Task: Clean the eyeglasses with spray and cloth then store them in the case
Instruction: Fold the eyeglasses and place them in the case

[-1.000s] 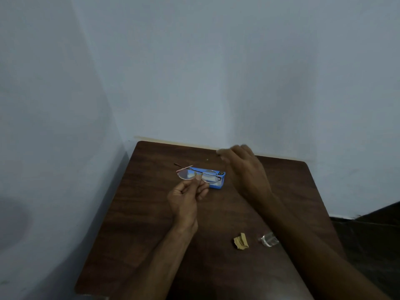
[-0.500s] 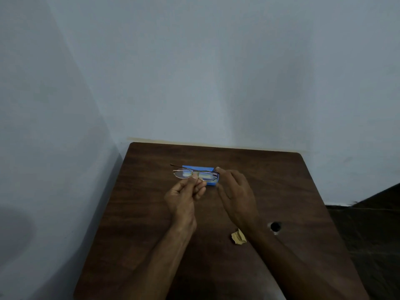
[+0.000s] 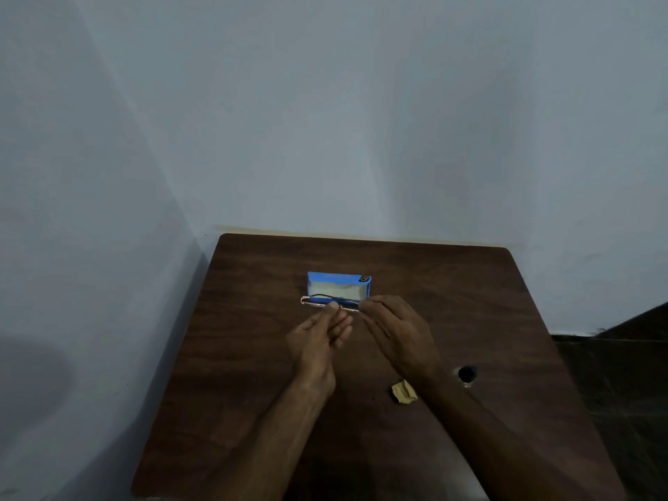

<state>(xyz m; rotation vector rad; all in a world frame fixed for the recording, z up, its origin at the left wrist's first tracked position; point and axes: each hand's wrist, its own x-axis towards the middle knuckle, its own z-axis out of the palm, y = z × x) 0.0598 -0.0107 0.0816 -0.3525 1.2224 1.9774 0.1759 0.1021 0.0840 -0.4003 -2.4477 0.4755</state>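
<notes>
- Pale walls meet in a corner behind a dark wooden tabletop (image 3: 253,356), dimly lit.
- The eyeglasses (image 3: 311,301) sit in both hands just in front of the open blue case (image 3: 338,288), with the temples apparently folded flat across the lenses.
- The left hand (image 3: 320,341) has its grip clamped on the frame, thumb and fingertips pinching near the bridge. The right hand (image 3: 397,330) closes its fingertips on the frame's right end, by the hinge.
- A crumpled tan cloth (image 3: 403,392) and the spray bottle (image 3: 467,374) stand beside the right forearm, well apart from the case and untouched, so storing looks like the step in hand.
- To do it well, both temples should lie fully flat before the frame goes in.
- Fingers belong on the rim and hinge, never on the glass, or fresh smudges undo the wiping.
- The frame should go in level and lengthwise, matching the case's long side, and settle on the lining before the lid closes.
</notes>
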